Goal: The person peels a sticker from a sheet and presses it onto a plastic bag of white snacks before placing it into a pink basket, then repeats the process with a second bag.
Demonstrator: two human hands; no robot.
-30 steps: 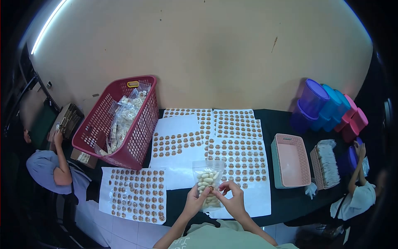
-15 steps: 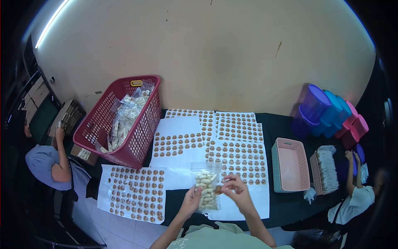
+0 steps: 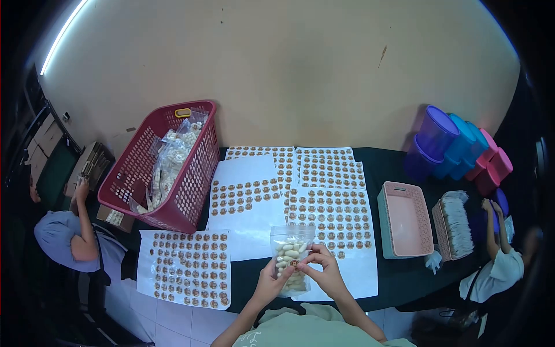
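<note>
My left hand (image 3: 267,284) is closed around the left side of a clear zip bag (image 3: 293,234) filled with pale, capsule-shaped pieces. On the bag's front lies a small round brown sticker (image 3: 293,263), with both thumbs at it. My right hand (image 3: 325,272) grips the bag's right edge, its thumb against the sticker and its other fingers partly hidden at the edge. Beneath and beyond the bag, white sticker sheets (image 3: 338,283) with rows of similar round stickers cover the table. Another sheet (image 3: 184,269) lies to the left of my hands.
A dark red laundry basket (image 3: 193,191) holding filled bags stands at the left. Toward the right are a pink-lined basket (image 3: 406,228), a basket of flat packets (image 3: 457,225) and stacked colored tubs (image 3: 436,139). One person (image 3: 66,240) works at far left, another (image 3: 491,277) at far right.
My right hand has moved slightly left, bringing the round sticker from beside the bag onto its front. My left thumb has shifted toward the sticker. The view has tilted slightly.
</note>
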